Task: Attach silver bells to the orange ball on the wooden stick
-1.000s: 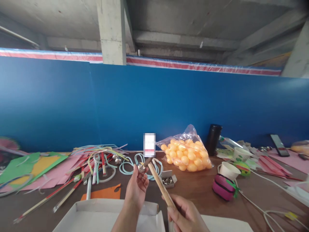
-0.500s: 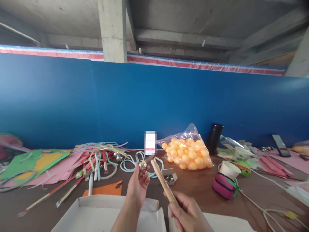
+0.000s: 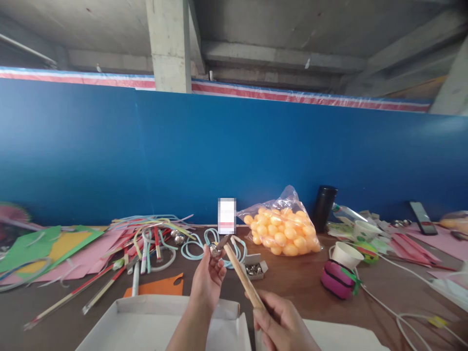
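Between the thumb and fingers of my left hand (image 3: 209, 278) is a shiny silver ball (image 3: 213, 252), raised above the table's middle. My right hand (image 3: 280, 319) is closed around the pale wooden handle of a hammer (image 3: 241, 273). The handle slants up and left, and its dark, narrow head overlaps the ball's upper right in view; whether they touch I cannot tell. Behind both lie coils of light blue tubing (image 3: 193, 249). A small open box (image 3: 263, 269) of shiny metal pieces sits to the right of the ball.
White open boxes (image 3: 127, 312) lie under my forearms. At left are coloured paper (image 3: 36, 243), sticks and tubes. A bag of orange balls (image 3: 280, 236), a black bottle (image 3: 326, 209), a paper cup (image 3: 348, 256) and a magenta pouch (image 3: 336, 280) stand right. A blue partition (image 3: 234, 146) closes the back.
The hammer head has shifted left, over the upper part of the silver ball. Both hands keep their grip, and the small box shows more fully.
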